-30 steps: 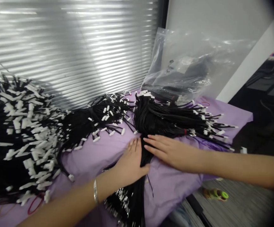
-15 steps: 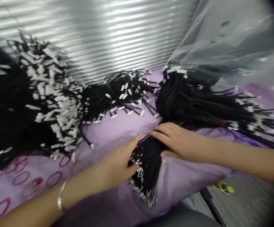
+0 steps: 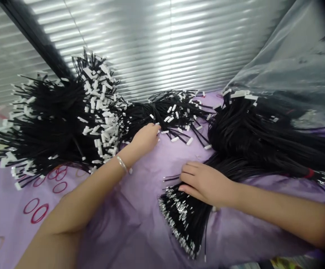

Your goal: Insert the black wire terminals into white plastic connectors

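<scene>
My right hand (image 3: 204,183) lies across a fanned bundle of black wires (image 3: 192,220), fingers together and curled over it. Bare silvery terminals show along the bundle's lower left edge, and a couple of strands stick out left of the fingertips. My left hand (image 3: 145,137), with a bracelet on the wrist, is at the front edge of the middle pile of black cables (image 3: 142,112). Its fingers are closed in a pinch at a white-ended cable there; the fingertips are partly hidden. White connectors cap many of the cables in that pile.
A tall heap of white-tipped black cables (image 3: 58,119) stands at left, and a thick bundle (image 3: 241,130) lies at right with a red band (image 3: 308,173). Rubber rings (image 3: 40,213) are scattered on the purple cloth (image 3: 140,224). Blinds (image 3: 162,45) and plastic sheeting (image 3: 297,56) rise behind.
My left hand has left the wire bundle and moved up to the middle cable pile. My right hand stays on the bundle, whose metal ends are now more exposed. The view has shifted left.
</scene>
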### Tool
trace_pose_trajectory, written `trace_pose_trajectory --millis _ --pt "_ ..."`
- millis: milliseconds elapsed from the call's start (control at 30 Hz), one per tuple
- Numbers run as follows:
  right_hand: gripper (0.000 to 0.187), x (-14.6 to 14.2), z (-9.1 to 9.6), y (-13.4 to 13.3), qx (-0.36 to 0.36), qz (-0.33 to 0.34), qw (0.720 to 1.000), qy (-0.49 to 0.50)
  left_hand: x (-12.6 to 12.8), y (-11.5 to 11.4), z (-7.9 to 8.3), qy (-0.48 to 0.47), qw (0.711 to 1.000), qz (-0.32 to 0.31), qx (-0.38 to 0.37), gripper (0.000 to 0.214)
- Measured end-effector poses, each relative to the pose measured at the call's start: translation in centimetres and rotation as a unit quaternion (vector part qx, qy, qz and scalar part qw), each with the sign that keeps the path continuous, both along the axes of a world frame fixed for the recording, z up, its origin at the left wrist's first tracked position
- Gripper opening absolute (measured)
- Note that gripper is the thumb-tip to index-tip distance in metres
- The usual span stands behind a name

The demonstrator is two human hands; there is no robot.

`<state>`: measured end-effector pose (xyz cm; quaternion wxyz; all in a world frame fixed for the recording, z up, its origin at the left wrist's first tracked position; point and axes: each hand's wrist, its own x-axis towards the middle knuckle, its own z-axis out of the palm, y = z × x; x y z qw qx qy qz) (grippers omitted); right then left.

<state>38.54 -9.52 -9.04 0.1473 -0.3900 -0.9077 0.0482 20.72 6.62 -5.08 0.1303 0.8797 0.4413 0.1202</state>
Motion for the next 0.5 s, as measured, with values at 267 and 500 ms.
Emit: trace_pose_trajectory --millis 267,500 --pt "0.031 0.4 0.5 0.0 -0.036 0.004 0.999 0.015 -0.4 2.4 1.0 -0.055 0.997 0.043 0.019 0.028" --pt "0.035 0.7 0.5 -0.5 -0.03 -0.018 0.993 0.113 -3.1 -3.4 4.1 -0.198 0.977 0.071 -0.024 0.016"
